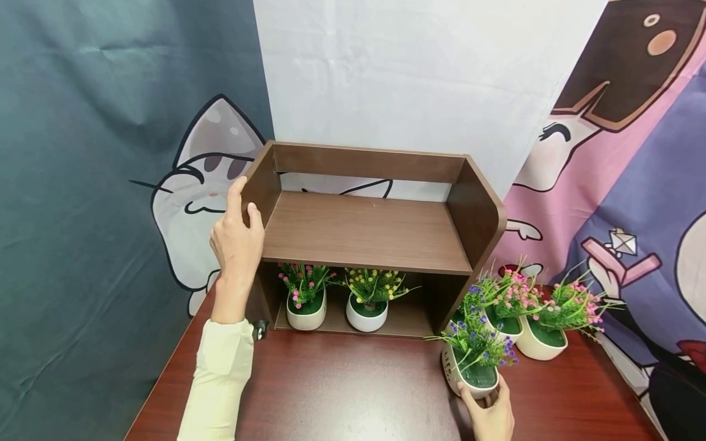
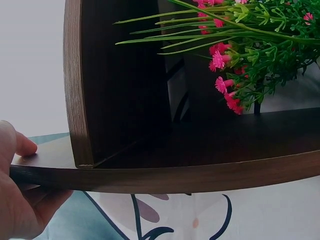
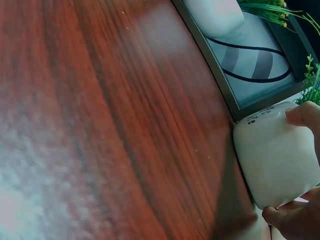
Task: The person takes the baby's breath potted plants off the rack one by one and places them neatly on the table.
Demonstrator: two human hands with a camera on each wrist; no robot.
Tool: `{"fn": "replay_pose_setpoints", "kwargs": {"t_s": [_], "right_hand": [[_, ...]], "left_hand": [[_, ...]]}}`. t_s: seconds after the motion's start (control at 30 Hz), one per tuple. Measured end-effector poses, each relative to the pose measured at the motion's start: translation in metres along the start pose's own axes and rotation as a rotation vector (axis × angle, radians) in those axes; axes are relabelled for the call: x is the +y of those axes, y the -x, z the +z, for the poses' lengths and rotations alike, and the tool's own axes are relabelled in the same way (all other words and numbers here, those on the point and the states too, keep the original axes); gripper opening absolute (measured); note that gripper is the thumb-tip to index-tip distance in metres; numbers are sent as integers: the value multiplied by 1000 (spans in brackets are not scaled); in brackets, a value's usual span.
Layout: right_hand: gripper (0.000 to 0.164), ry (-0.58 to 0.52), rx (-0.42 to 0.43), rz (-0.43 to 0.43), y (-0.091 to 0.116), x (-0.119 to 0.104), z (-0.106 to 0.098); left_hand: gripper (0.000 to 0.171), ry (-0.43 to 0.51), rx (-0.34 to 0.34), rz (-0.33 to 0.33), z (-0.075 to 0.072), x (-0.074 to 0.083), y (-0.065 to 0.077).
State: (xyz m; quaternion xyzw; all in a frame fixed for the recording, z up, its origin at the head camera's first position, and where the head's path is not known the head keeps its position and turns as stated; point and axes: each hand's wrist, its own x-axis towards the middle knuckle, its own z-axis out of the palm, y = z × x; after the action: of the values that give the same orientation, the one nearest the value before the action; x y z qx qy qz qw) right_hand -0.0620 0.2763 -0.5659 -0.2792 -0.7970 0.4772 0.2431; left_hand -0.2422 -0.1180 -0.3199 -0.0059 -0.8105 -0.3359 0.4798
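My left hand [image 1: 238,242] grips the left side panel of a brown wooden shelf [image 1: 364,233]. In the left wrist view the thumb lies on one face of the panel [image 2: 200,176] and the fingers on the other. At the lower right, my right hand [image 1: 489,418] holds a white flowerpot [image 1: 449,369] with purple flowers and dark lettering on its side. Its fingers and thumb pinch the pot [image 3: 275,157] in the right wrist view, close to the shelf's front right corner.
Inside the lower compartment stand a pot with pink flowers [image 1: 307,318] and one with yellow flowers [image 1: 366,320]. Right of the shelf, more pots cluster, including a pink-flowered pot [image 1: 542,346]. All stand on a reddish wooden table [image 1: 342,380] before printed cloth [image 1: 430,73].
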Motion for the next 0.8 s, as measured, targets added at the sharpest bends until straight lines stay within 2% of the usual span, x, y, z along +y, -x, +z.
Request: {"fn": "replay_pose_setpoints", "kwargs": {"t_s": [0.1, 0.2, 0.5, 0.67, 0.73, 0.8], "right_hand": [[80, -8, 0, -2, -1, -1, 0], [78, -15, -4, -3, -2, -1, 0], [79, 32, -30, -25, -1, 1, -1], [89, 33, -32, -9, 4, 2, -4], [92, 82, 20, 32, 3, 18, -1], [92, -43, 55, 5, 3, 45, -1]], "left_hand": [[40, -10, -2, -6, 6, -11, 0], [40, -19, -7, -11, 7, -15, -1], [41, -9, -27, -10, 6, -15, 0], [40, -9, -10, 5, 7, -14, 0], [40, -6, -3, 11, 8, -13, 0], [40, -3, 0, 14, 8, -13, 0]]}}
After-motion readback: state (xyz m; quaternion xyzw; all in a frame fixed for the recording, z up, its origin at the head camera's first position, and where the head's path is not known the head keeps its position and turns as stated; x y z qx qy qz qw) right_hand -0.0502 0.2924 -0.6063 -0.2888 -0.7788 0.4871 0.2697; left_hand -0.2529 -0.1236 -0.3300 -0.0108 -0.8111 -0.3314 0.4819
